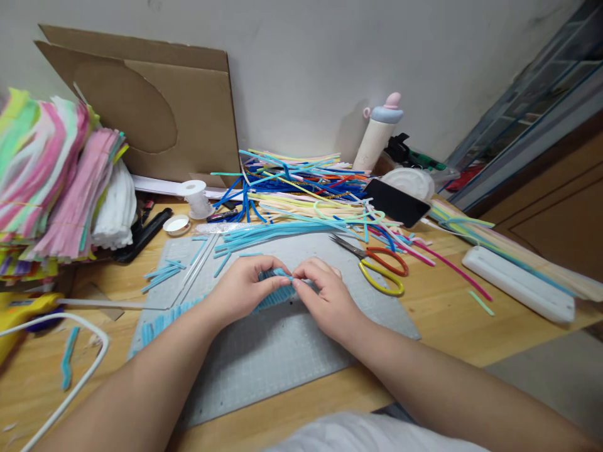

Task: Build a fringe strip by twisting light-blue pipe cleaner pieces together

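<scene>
My left hand is closed around a light blue fuzzy piece made of bent pipe cleaners, held above a grey cutting mat. Thumb and fingers of my right hand pinch the right end of that piece, and the fingertips of both hands nearly touch. A row of folded light blue pipe cleaners lies on the mat, partly hidden behind my left forearm. Short cut blue pieces rest at the mat's left. Scissors with red and yellow handles lie beyond my right hand.
Long blue pipe cleaners lie along the mat's far edge, with a mixed pile behind. Pipe cleaner bundles stand at left near a yellow glue gun. A phone, bottle and white case are at right.
</scene>
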Tool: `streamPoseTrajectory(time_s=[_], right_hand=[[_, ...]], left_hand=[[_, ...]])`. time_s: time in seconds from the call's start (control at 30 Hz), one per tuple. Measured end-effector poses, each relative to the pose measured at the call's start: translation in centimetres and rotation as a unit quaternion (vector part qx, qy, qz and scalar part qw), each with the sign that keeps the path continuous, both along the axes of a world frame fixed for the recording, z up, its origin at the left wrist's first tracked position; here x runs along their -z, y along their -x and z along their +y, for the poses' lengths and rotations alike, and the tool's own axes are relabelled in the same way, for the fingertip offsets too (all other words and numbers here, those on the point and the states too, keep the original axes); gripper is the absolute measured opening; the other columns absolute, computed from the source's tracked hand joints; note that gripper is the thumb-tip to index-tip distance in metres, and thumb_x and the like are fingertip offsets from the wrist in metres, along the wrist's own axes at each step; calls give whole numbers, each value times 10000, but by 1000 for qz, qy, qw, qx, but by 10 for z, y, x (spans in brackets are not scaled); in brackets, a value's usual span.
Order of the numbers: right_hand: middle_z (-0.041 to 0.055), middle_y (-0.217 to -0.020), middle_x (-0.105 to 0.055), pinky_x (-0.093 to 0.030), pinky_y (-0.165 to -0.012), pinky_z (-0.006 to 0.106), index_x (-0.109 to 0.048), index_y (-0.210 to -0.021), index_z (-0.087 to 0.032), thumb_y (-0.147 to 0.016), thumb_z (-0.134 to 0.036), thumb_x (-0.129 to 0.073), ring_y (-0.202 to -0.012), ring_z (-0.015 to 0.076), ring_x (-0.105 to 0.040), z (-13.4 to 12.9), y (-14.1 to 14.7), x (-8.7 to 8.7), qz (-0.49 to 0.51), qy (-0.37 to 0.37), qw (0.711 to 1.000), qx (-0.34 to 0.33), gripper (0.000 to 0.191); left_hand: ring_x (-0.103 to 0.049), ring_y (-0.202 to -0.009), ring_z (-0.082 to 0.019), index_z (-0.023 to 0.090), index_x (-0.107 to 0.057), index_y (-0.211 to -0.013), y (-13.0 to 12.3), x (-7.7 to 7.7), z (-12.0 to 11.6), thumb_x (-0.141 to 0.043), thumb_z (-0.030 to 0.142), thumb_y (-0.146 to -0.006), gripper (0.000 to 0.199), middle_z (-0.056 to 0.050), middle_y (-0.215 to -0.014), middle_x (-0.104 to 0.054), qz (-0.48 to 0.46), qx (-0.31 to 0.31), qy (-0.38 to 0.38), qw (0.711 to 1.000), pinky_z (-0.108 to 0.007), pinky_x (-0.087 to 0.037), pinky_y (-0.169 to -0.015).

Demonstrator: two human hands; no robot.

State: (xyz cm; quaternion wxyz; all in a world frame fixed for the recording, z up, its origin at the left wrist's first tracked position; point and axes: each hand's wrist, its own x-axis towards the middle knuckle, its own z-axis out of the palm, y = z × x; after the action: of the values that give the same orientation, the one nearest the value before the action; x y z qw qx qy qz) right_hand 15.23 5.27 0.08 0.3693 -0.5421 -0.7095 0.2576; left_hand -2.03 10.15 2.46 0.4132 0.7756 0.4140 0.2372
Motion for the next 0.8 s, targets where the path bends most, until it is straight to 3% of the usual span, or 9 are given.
streamPoseTrajectory(time_s=[0.37,0.53,0.8], right_hand=[[-8,-790,-571,-337,-780,313,-561,-728,-200,-822,-151,-519,-845,163,-541,3,0,1,39,17,999,-19,114],[-5,-795,-569,-340,-770,313,-566,-717,-199,-812,-165,-535,-824,162,-539,2,2,0,26,11,999,-19,105],[-6,-811,-568,-327,-791,319,-565,-719,-199,-800,-164,-558,-844,160,-541,1,3,-1,16,-2,1000,-14,89]], left_hand=[[-557,-766,-155,176,-645,-822,1,-2,-2,-521,415,-817,269,6,-795,-652,37,8,-4,999,-248,-415,-717],[-539,-733,-138,176,-641,-786,-1,-1,-3,-518,316,-808,188,22,-748,-629,55,39,-30,997,-235,-395,-708],[-530,-751,-146,167,-622,-771,-2,0,-2,-480,287,-813,190,11,-754,-604,29,38,13,999,-240,-402,-709]])
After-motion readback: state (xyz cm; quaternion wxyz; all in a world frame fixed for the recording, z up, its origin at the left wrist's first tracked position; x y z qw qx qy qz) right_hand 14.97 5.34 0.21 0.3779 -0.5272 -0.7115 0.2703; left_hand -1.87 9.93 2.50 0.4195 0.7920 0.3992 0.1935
